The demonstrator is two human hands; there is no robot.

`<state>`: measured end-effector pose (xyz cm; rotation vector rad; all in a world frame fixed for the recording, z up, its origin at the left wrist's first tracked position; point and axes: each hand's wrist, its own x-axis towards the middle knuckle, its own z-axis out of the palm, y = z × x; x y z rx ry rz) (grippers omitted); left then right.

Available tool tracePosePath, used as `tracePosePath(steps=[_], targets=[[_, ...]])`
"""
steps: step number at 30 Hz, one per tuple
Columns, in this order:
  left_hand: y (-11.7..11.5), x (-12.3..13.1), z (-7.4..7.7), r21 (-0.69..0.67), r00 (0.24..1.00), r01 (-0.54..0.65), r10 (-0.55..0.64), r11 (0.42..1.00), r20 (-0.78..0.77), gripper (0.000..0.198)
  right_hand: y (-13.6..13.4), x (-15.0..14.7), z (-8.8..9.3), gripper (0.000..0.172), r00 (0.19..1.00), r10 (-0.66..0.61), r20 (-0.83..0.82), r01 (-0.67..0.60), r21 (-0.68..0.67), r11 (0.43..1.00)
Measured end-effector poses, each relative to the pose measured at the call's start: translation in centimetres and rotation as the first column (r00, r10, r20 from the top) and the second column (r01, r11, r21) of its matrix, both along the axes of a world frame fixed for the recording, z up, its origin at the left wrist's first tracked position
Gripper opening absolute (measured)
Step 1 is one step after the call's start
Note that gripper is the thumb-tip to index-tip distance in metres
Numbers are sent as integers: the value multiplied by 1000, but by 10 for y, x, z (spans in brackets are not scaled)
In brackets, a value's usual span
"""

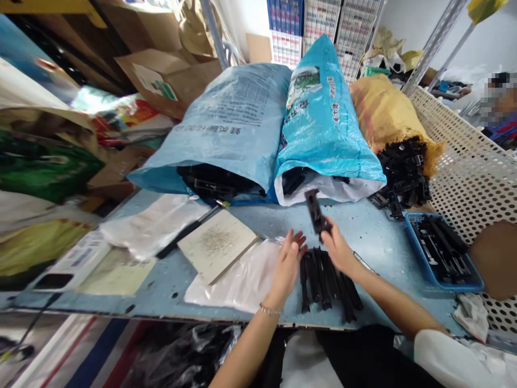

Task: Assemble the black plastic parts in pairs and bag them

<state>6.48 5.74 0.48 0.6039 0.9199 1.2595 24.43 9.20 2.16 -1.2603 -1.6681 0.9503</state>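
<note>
My right hand (338, 249) is closed on a long black plastic part (315, 211) and holds it upright above the blue table (363, 226). Under it lies a row of several similar black plastic parts (328, 280), side by side near the front edge. My left hand (287, 264) hovers open, fingers stretched, just left of that row and over a clear plastic bag (238, 280). It holds nothing.
Two blue woven sacks (242, 118) (323, 118) and a yellow sack (383, 110) spill black parts at the back. A blue tray (442, 250) of black parts sits right, beside a perforated white basket (464, 156). A tile (218, 243), a black rod (188, 231) and plastic bags (153, 223) lie left.
</note>
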Motion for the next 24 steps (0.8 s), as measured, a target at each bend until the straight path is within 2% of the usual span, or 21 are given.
tracePosePath(steps=[2, 4, 6, 8, 9, 11, 13, 15, 17, 19, 22, 24], targets=[[8, 6, 21, -55, 992, 51, -44, 997, 122, 62, -51, -3, 1, 53, 964, 142, 224, -174, 129, 976], [6, 9, 36, -57, 990, 111, -106, 992, 91, 52, -73, 0, 11, 40, 919, 182, 350, -269, 217, 939], [-6, 10, 46, -19, 985, 175, -175, 984, 2, 46, -67, 7, 27, 34, 912, 104, 396, -241, 313, 918], [-21, 11, 50, -6, 967, 251, -251, 968, -53, 47, -47, 13, 42, 38, 882, -11, 471, -203, 402, 893], [-27, 12, 51, -14, 958, 281, -281, 960, -59, 48, -36, 14, 47, 41, 854, -26, 520, -230, 422, 877], [-38, 14, 52, -24, 953, 291, -292, 956, -81, 49, -21, 10, 54, 47, 829, 30, 559, -294, 388, 873], [-42, 14, 51, -8, 960, 242, -240, 970, -142, 48, -17, 0, 56, 50, 875, 129, 467, -276, 262, 925], [-41, 10, 49, 18, 969, 162, -155, 987, -192, 47, -24, -12, 56, 55, 926, 214, 312, -248, 76, 966], [-38, 2, 49, 3, 983, 75, -73, 997, -171, 47, -38, -22, 54, 58, 920, 298, 256, -302, -25, 953], [-36, -6, 50, -45, 994, 15, -20, 999, -108, 47, -56, -29, 51, 58, 855, 381, 352, -419, 35, 907], [-38, -14, 54, -116, 999, 39, -39, 992, 3, 47, -86, -37, 40, 51, 755, 392, 526, -533, 142, 834], [-44, -15, 54, -119, 998, 52, -48, 992, 36, 47, -103, -42, 31, 45, 759, 387, 524, -502, 91, 860]])
